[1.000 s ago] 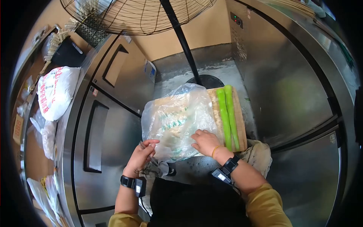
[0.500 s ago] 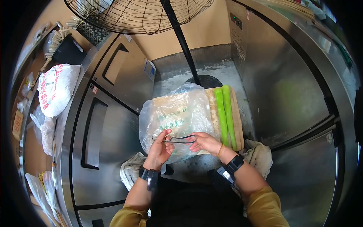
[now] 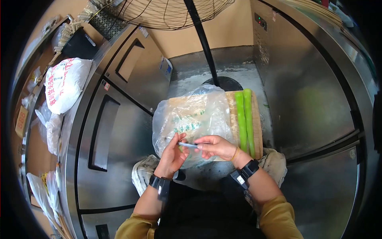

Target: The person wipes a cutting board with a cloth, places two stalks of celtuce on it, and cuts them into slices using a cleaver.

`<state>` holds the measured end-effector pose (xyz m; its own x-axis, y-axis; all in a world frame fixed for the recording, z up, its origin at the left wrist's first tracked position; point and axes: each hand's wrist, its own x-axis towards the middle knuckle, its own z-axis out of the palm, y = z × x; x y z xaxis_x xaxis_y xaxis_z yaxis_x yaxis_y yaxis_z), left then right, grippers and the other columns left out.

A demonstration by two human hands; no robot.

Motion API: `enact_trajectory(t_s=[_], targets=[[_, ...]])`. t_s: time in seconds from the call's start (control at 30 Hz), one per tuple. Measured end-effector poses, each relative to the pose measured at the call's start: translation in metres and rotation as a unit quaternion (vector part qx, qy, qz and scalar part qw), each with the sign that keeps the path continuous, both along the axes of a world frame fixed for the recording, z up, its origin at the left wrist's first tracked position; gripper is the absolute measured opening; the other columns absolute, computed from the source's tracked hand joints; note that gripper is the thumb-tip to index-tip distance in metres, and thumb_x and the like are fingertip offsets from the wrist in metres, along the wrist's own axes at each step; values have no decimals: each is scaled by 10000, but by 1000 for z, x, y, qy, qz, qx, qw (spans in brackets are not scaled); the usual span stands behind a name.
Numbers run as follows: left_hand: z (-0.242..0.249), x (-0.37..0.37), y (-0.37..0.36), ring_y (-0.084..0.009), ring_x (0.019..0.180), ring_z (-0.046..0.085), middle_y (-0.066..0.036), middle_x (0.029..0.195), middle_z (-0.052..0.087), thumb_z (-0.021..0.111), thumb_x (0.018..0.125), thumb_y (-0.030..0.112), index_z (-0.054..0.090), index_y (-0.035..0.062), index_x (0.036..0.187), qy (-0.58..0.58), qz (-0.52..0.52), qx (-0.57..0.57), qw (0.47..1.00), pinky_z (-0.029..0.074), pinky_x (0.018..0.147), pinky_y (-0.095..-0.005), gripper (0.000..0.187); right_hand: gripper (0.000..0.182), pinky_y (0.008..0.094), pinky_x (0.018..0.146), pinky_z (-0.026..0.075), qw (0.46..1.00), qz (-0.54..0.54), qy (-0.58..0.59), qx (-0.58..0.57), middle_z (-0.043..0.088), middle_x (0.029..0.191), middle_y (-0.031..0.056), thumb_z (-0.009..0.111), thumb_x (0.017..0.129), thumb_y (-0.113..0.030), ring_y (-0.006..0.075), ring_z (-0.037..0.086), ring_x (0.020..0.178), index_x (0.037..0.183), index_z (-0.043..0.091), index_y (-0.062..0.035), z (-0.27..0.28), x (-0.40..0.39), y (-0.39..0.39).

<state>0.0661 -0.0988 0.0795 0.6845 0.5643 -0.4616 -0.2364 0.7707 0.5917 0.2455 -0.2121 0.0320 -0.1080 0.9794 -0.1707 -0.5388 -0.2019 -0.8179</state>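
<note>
Sitting right between your hands is the slim grey tool point(image 3: 188, 145), roughly level and hanging over the near edge of the wooden board point(image 3: 257, 129); one end meets the thumb and fingers of your left hand point(image 3: 173, 154), the other runs into the fingers of your right hand point(image 3: 216, 147). Your left is palm up and about half open, fingers loosely curled; can't tell if it's really gripping that end or just steadying it. Your right is mostly closed, thumb and fingers pinched on its end of the tool, back of the hand facing up; both forearms angle in from the near corners, wrists fairly straight. Below your hands there's the clear plastic bag point(image 3: 191, 119), spread over the board's left and middle, spilling past its left and near edges; two green stalks point(image 3: 249, 119) lie side by side along the right edge, just beside the bag.
</note>
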Motion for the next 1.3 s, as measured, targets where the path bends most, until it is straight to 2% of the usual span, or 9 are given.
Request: enact_trajectory(t_s=[0.23,0.33,0.53,0.63,0.73,0.8,0.9,1.0,1.3], targets=[[8,-5,0,-307,1137,568,-209,1221,541,498,984,51,462,-88,1253,-24,-38,35,998,445,1073,-373,305,214,190,545,370,996,-63,57,-22,550,787,-33,583,974,-183,44,471,633,1142,621,-56,-13,11,0],[21,-7,-10,-316,1192,558,-224,1302,524,522,962,-2,462,-78,1261,-16,-63,62,996,449,1082,-344,314,184,193,560,384,990,-123,58,-41,560,790,-29,584,973,-190,50,481,635,1104,631,-70,-13,18,-4],[47,-21,-24,-238,1085,639,-181,1225,615,577,955,52,531,-30,1257,-34,-136,84,987,542,951,-278,316,168,195,559,392,986,-136,60,-73,560,781,-33,620,954,-224,52,495,633,1053,620,-88,-24,17,-6],[114,-29,-64,-240,929,681,-195,1152,604,667,875,15,638,-15,1089,-76,-227,163,957,586,757,-261,218,178,190,549,395,986,-140,48,-76,558,776,-35,635,944,-223,47,499,624,1057,615,-87,-28,15,-3],[171,-27,-86,-259,859,661,-178,1009,649,726,858,109,706,-13,956,-146,-349,350,857,534,713,-345,158,261,174,550,402,984,-165,-17,-65,546,783,-45,669,912,-155,37,494,629,1148,606,-62,-31,13,0],[183,-24,-93,-304,818,640,-162,909,657,660,919,133,695,-29,907,-228,-443,307,811,507,704,-353,167,301,169,563,401,975,-201,-81,-53,548,801,-46,680,900,-117,36,489,647,1180,593,-50,-31,9,3],[165,-10,-116,-339,853,670,-167,950,685,725,876,149,667,-22,969,-448,-407,276,747,532,705,-385,203,329,172,542,399,963,-236,-125,-43,518,775,-62,707,861,-80,30,472,623,1172,603,-50,-31,6,4],[180,-20,-127,-312,797,672,-158,902,686,728,875,163,669,-22,924,-423,-313,318,789,532,672,-371,199,318,177,536,393,960,-241,-135,-45,510,761,-69,704,853,-66,27,464,618,1157,611,-48,-35,7,1],[193,-26,-146,-296,770,675,-122,858,688,707,888,203,682,-12,879,-485,-234,334,774,531,639,-352,216,308,189,519,394,963,-220,-145,-48,500,767,-54,692,849,-46,40,472,610,1142,599,-36,-46,10,3]])
